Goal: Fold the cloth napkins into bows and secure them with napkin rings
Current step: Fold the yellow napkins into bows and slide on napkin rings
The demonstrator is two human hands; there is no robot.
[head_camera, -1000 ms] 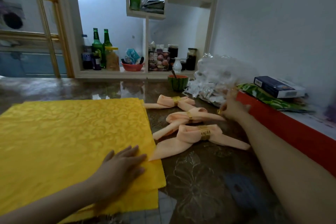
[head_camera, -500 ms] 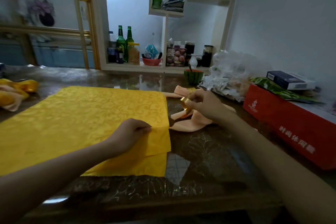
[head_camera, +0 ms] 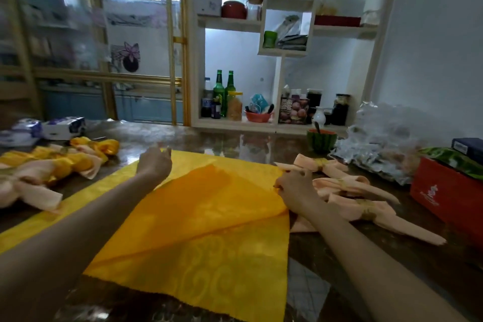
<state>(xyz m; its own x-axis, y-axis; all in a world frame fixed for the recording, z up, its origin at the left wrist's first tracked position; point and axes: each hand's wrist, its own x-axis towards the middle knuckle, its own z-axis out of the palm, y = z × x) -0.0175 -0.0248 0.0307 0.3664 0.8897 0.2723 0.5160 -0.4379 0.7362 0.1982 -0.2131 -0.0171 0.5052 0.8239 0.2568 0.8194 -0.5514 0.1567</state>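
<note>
A yellow patterned napkin (head_camera: 209, 256) lies spread on the dark table, its top layer lifted and pulled away from me. My left hand (head_camera: 154, 163) pinches the far left corner of that layer. My right hand (head_camera: 294, 191) grips its right edge. To the right lie three peach napkin bows (head_camera: 347, 185) with gold napkin rings (head_camera: 367, 209). At the left sits a heap of yellow and peach folded bows (head_camera: 52, 167).
A red box (head_camera: 444, 193) stands at the right edge with a dark box and green packet on top. Crumpled plastic bags (head_camera: 386, 149) and a watermelon-pattern bowl (head_camera: 321, 140) lie behind the bows. Tissue packs (head_camera: 44, 128) sit far left. Shelves with bottles line the back wall.
My right hand left the peach bows and took the yellow napkin's right edge. My left hand moved from the near edge to the far corner. The top layer is now raised.
</note>
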